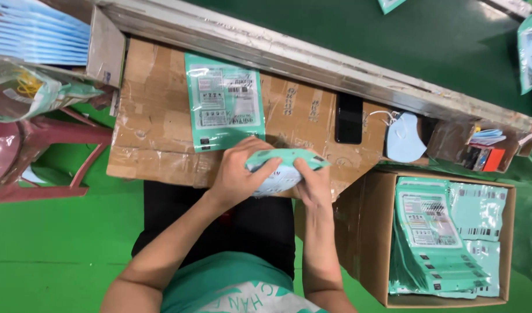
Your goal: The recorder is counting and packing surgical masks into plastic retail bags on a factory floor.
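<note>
Both my left hand [237, 174] and right hand [313, 181] have a closed grip on a teal pouch [282, 168], held just above the cardboard-covered desk [155, 127]; a pale mask seems half inside it. I judge I'm mid-stuffing; next it needs pushing fully in and flattening. Another flat pouch [224, 101] lies ahead, filled ones sit in the carton [367, 232] at right.
</note>
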